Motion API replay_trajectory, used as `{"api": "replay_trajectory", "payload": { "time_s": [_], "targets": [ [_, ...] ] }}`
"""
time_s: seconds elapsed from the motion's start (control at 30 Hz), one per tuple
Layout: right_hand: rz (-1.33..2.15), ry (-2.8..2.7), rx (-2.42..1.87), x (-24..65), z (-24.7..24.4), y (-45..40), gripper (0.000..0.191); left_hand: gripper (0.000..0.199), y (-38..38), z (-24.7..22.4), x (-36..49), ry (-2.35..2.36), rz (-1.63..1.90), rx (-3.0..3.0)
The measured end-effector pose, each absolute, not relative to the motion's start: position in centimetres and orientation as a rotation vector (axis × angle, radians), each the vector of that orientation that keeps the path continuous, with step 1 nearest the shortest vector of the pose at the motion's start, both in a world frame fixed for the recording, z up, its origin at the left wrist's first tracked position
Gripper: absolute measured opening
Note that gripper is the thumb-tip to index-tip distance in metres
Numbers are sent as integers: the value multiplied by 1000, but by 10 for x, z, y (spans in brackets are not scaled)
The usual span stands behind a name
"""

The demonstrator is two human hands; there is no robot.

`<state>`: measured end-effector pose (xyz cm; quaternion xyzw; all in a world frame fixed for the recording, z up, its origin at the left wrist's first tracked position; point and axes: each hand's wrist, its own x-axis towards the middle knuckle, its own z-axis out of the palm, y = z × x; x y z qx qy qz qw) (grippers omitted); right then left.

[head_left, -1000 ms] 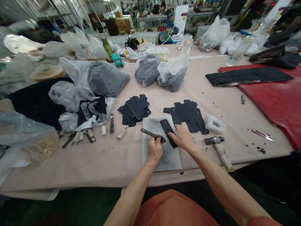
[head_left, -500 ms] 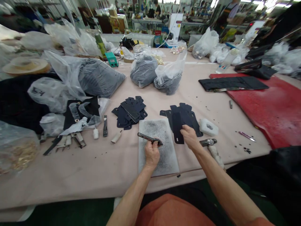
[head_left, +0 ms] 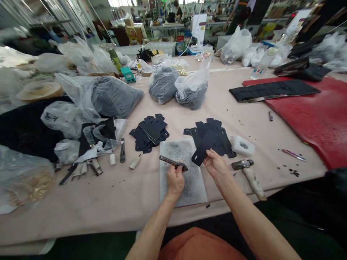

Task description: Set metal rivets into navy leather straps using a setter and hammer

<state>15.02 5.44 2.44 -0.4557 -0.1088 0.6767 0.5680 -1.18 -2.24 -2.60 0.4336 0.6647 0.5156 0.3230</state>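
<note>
My left hand was curled shut around a slim dark-and-metal tool, gripping it near one end, with the tip pointing off to the left over the board. Can't really tell what kind of tool it was from this angle. My right hand was only partly closed, pinching a black strip between thumb and fingers. The strip was tilted up at an angle, with its rounded end hanging just over the right edge of the board, well clear of the tool.

Under both hands sat a grey speckled board, covered in black smudges. Just past it was a loose pile of black cutouts, and a second pile lay to the left. To the right were a small white tub and a hammer with a pale handle. Farther up the pinkish table sat two plastic bags of dark pieces, and over on the right was a red board.
</note>
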Motion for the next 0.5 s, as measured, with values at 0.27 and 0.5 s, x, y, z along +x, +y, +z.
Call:
{"api": "replay_trajectory", "payload": {
  "time_s": [0.27,0.5],
  "targets": [
    [1697,-259,-972,144,19,64,15,25,-24,-19,-10,1784,1323,1155],
    [1728,-138,-980,133,12,75,21,26,-24,-11,-11,1763,1325,1143]
  ]
}}
